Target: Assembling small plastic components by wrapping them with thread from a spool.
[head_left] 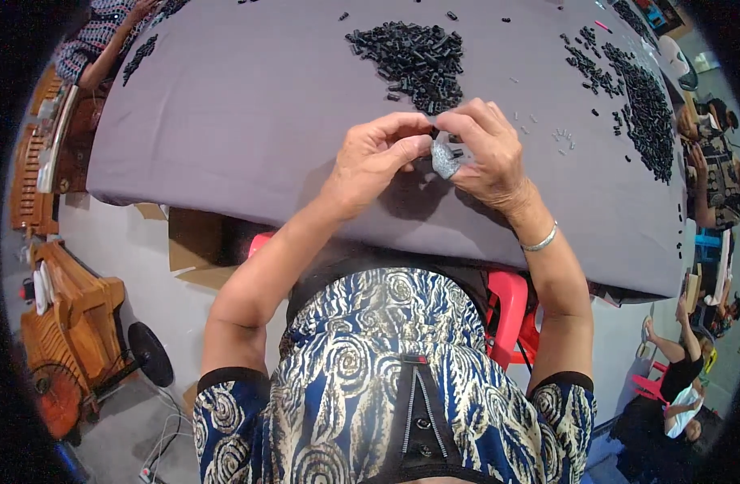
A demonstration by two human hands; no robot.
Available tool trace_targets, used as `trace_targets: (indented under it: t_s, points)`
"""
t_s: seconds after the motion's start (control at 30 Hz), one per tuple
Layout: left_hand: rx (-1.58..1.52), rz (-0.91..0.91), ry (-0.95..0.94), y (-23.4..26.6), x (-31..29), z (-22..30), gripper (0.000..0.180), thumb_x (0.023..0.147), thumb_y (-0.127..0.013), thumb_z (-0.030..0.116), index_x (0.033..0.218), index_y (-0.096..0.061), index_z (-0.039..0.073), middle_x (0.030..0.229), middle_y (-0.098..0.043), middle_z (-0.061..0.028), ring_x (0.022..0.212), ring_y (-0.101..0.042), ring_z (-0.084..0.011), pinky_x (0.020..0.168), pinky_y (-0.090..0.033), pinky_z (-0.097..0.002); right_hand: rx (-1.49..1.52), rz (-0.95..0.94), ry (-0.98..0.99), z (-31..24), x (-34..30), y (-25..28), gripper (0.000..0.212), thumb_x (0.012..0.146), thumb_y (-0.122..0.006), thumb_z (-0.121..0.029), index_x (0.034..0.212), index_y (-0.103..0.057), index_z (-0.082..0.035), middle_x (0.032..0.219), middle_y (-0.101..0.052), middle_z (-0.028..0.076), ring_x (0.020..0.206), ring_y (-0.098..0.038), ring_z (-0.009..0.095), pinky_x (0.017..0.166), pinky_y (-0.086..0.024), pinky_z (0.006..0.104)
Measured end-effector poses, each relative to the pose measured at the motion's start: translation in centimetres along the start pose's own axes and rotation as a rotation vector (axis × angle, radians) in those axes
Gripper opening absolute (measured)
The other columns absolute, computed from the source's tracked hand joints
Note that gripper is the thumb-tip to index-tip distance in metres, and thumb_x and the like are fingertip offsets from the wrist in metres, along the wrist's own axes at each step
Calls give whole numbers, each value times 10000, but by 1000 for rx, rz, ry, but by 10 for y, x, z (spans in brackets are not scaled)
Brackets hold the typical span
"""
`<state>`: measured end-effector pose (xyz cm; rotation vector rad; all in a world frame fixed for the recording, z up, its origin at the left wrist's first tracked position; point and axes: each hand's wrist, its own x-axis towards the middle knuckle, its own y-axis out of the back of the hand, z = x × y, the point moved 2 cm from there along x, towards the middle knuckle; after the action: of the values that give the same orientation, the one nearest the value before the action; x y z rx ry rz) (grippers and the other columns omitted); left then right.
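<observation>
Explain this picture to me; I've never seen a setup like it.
There is no machine here, only a person's bare hands. The single picture comes from a wide camera worn on the person's head, looking down; its lens bends straight edges near the rim. Left in the picture is the person's left.

The left hand and right hand meet above a table with a grey-purple cloth. Something small and dark shows between their fingers, too small to identify. A grey, speckled thing sits at the right hand's fingers.

On the cloth, a pile of small black pieces lies just beyond the hands, and a larger spread of black pieces lies to the right. Between them are a few tiny pale pieces.
</observation>
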<state>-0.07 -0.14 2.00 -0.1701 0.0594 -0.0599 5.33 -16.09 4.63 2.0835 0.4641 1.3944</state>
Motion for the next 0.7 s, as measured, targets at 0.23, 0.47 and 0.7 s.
trace_targets:
  t_s: [0.23,0.47,0.7]
  points:
    - [-196,-58,18,4,2,-7,187,857,-637,92,1031,-638,22,900,-638,-9,784,-573,-61,668,-467,-205,53,-33,4,-3,0,2,235,685,-702,-109,898,-612,-68,789,-561,61,716,-568,236,624,-445,331]
    - [-186,-1,88,2,2,-4,152,875,-619,97,995,-625,4,813,-615,-17,697,-546,-70,636,-463,-212,288,-230,-464,46,-9,30,111,767,-672,-65,868,-639,-31,729,-582,45,634,-524,113,572,-433,253]
    - [90,-22,-46,2,2,-13,161,885,-598,102,1012,-633,10,864,-613,-7,731,-566,-59,626,-486,-203,169,-448,-560,60,-20,36,139,753,-694,-72,817,-592,-4,709,-555,27,613,-504,117,573,-428,264]
